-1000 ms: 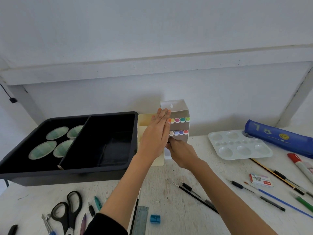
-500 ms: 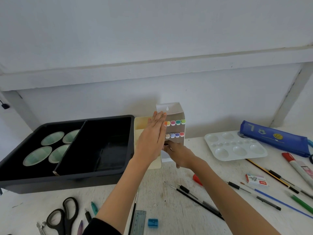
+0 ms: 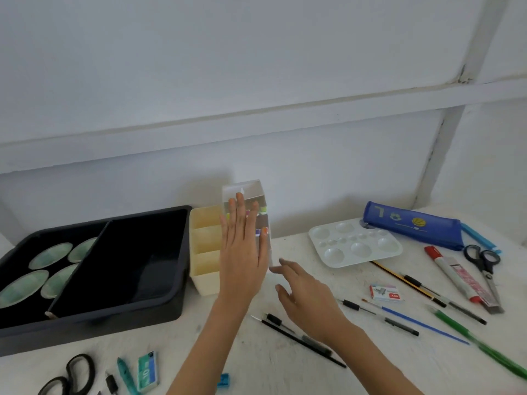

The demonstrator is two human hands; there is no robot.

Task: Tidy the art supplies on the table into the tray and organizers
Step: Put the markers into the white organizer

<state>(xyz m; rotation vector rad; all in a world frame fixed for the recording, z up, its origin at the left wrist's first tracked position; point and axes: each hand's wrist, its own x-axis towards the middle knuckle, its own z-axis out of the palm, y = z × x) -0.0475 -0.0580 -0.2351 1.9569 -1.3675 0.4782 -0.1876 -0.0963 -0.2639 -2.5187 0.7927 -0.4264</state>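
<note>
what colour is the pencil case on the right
The pencil case is blue with a small orange basketball print, seen clearly in the head view.

A scuffed white table (image 3: 356, 366) stands against a pale wall (image 3: 256, 52). Above the table runs a horizontal ledge (image 3: 285, 112), and a post (image 3: 435, 161) rises behind its right end.

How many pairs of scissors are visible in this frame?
2. The left scissors lie at the near left corner of the table, partly cut off by the frame; the right scissors lie far right, just in front of the blue pencil case.
</note>
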